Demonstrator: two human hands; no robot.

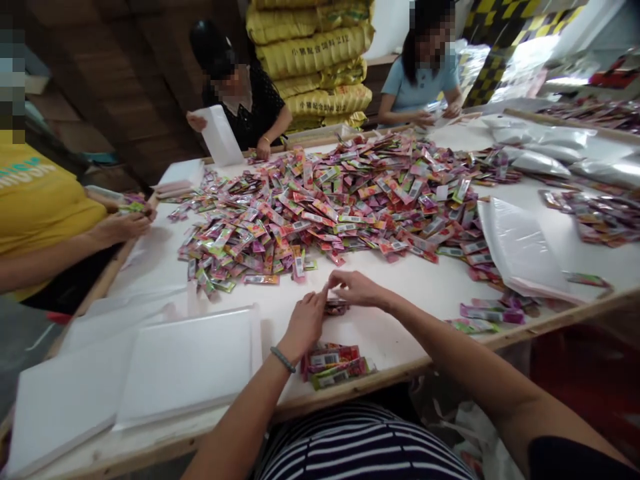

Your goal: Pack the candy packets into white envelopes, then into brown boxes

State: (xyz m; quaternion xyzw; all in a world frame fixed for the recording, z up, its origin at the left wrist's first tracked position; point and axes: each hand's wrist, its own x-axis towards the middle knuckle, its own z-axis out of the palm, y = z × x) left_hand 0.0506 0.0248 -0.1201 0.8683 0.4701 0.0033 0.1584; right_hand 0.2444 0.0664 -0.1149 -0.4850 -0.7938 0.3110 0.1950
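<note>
In front of me on the table, my left hand and my right hand meet at the fingertips. Between and below them lies a small bunch of printed sachets, partly hidden by the fingers. My left fingers are pressed together along its side. The right fingers curl into a pinch above it; what they grip is hidden. Closer to my body, beside my left wrist, sits a small stack of sachets. Beyond my hands spreads a large heap of pink, red and green sachets.
Stacks of white plastic bags lie at left, with another white bag at right. Filled silvery bags rest farther right. Three co-workers stand around the wooden-edged table. Yellow sacks are piled behind.
</note>
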